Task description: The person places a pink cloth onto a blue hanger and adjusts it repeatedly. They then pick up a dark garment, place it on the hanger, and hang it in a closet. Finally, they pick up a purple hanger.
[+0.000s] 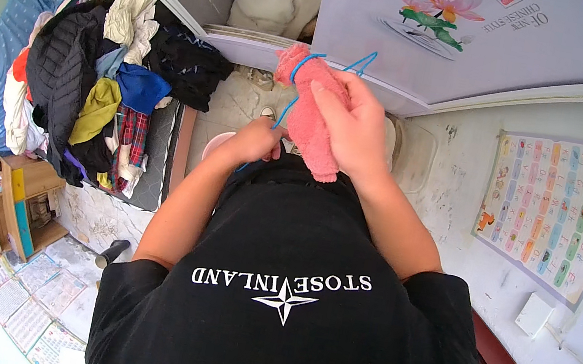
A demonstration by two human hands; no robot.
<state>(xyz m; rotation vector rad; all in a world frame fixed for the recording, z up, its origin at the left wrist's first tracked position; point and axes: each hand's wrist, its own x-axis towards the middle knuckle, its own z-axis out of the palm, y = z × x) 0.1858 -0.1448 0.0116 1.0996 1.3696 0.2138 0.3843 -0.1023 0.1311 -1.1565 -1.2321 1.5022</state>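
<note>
While the right hand [353,127] clamps a pink cloth [313,105] at the frame's upper middle, the left hand [258,139], apart from it, seems closed around a blue wire [285,112] that reaches the cloth. Piled clothes [97,107] lie upper left.

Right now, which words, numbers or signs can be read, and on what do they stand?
Described, not copied:
Black T-shirt: white lettering and a star, legible upside down.
Pale panel: grey lettering, legible upside down; top characters cut off.
Wall chart: print mostly too small to read.
Sheets, lower left: too small.
</note>
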